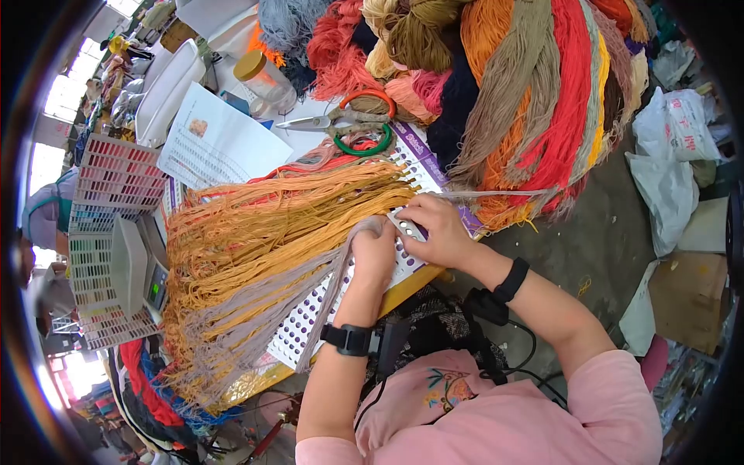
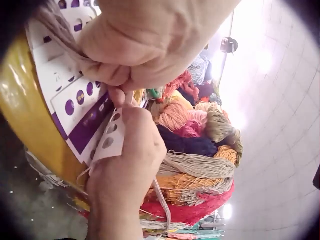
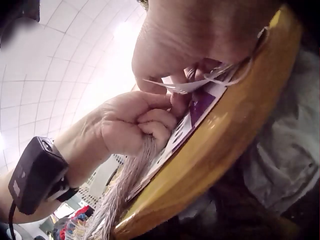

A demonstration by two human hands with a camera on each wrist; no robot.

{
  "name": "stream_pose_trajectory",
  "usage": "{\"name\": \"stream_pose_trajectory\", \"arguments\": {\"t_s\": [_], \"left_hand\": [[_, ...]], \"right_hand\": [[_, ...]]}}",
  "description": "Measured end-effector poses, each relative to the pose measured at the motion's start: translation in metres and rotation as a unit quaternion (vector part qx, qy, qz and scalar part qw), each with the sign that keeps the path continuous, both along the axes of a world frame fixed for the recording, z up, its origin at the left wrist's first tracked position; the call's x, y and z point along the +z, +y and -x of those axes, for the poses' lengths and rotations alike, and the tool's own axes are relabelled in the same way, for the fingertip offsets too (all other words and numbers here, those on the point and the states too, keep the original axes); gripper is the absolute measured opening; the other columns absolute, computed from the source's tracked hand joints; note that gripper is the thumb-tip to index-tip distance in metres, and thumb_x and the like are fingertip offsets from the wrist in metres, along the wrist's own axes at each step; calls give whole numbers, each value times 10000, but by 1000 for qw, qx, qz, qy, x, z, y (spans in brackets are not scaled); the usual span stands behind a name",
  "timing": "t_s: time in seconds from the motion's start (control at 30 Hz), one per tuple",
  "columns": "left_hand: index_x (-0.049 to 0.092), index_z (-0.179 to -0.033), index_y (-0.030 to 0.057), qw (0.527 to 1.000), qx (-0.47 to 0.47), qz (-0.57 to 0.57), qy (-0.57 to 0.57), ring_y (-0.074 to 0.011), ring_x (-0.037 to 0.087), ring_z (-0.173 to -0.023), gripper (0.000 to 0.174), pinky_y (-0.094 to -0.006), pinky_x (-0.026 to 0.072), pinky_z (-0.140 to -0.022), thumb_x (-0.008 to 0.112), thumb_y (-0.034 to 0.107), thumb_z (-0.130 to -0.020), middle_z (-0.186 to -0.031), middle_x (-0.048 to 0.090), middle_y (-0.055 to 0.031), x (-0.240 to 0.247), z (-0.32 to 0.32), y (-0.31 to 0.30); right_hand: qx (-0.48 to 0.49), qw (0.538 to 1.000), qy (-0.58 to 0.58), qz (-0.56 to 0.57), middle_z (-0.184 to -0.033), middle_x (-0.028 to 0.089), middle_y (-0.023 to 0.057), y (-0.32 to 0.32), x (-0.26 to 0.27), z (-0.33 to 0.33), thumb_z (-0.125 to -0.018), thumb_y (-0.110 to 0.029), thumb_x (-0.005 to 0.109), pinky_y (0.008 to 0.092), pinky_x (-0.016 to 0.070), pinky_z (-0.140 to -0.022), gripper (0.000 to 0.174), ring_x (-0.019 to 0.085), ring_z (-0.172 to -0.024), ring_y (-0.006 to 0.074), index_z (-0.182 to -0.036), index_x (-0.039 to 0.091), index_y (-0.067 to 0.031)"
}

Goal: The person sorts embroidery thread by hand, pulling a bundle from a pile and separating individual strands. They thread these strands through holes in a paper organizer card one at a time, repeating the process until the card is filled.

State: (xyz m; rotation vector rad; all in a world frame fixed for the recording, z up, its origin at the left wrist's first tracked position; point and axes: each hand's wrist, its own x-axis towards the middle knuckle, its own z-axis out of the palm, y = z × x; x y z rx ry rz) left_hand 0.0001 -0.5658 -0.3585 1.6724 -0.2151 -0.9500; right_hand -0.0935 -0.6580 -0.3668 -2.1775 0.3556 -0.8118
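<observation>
My left hand [image 1: 373, 252] curls round a bundle of mauve-grey thread [image 3: 135, 175], whose loose lengths trail across the table. Close against it, my right hand [image 1: 438, 232] pinches a narrow white card strip [image 2: 109, 142] with round holes. The fingertips of both hands meet at the strip's end, and the thread there is partly hidden by the fingers. Beneath the hands lie white-and-purple cards [image 1: 298, 329] punched with rows of holes. Long orange-yellow skeins [image 1: 256, 225] spread out left of the hands. A grey strand [image 1: 511, 194] runs rightward from near the right hand.
Scissors [image 1: 310, 122] with red and green handles lie beyond the skeins, near a lidded jar [image 1: 265, 81] and a printed sheet [image 1: 225, 139]. Coloured thread hanks [image 1: 535, 77] pile at the back right. A scale [image 1: 128, 256] stands left. Plastic bags [image 1: 659, 186] lie off to the right.
</observation>
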Motion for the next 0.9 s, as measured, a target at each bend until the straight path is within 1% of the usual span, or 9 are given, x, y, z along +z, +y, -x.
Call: {"name": "stream_pose_trajectory", "arguments": {"t_s": [0.07,0.23,0.37,0.5,0.6,0.67,0.73,0.83,0.9], "left_hand": [[528,-800,4,993,42,69,91,-27,344,-445,83,-162,265,-378,465,56,-806,-690,514,-18,10,-3,12],[495,-951,30,843,64,278,455,-11,276,-394,144,-137,213,-347,468,84,-820,-774,558,-29,39,-21,37],[507,-982,28,923,-135,138,333,-19,293,-425,205,-146,253,-394,463,55,-784,-630,525,-2,24,-20,14],[579,-825,52,972,-188,-81,-119,-36,285,-445,154,-207,272,-413,562,187,-752,-627,520,-1,32,-19,19],[508,-752,87,989,-7,23,146,-24,306,-398,132,-166,233,-345,520,210,-796,-639,541,-32,89,-68,84],[478,-746,68,983,126,94,92,-21,280,-375,169,-152,219,-329,469,213,-833,-625,526,-17,88,-139,171],[504,-820,43,901,275,263,207,-25,279,-376,184,-149,218,-331,468,223,-833,-656,540,-29,78,-199,269],[509,-935,17,901,403,160,22,-28,278,-381,238,-150,215,-330,473,228,-833,-709,563,-52,105,-174,305],[493,-1012,5,923,378,62,-37,-25,287,-393,289,-149,218,-334,471,233,-836,-793,584,-75,134,-93,240]], "right_hand": [[-10,1000,-1,-11,-739,509,90,1,1,2,-614,-116,585,338,392,-615,148,501,-703,254,-745,579,-45],[-4,999,-20,-39,-712,518,93,-2,-10,1,-657,-40,536,341,390,-614,89,507,-677,265,-738,572,-42],[-12,988,-81,-132,-691,522,101,-2,-5,-1,-665,14,508,340,393,-605,111,511,-647,269,-735,576,-40],[-11,1000,24,-10,-769,500,78,-2,-5,2,-636,-124,614,326,391,-653,206,492,-739,241,-824,567,-55],[-12,994,99,37,-840,470,66,2,-1,2,-581,-232,658,341,353,-736,360,448,-835,244,-889,550,-78],[-25,993,106,51,-850,467,69,5,1,1,-582,-222,648,344,341,-756,354,441,-848,245,-888,550,-74],[-29,992,108,52,-857,463,66,6,2,1,-574,-218,641,345,324,-777,364,435,-860,243,-892,547,-71],[-32,992,97,73,-852,461,68,8,2,0,-573,-220,644,344,324,-780,363,436,-858,243,-889,547,-72],[-25,992,95,78,-857,459,74,9,1,1,-581,-239,632,344,326,-774,353,429,-869,244,-877,548,-66]]}}
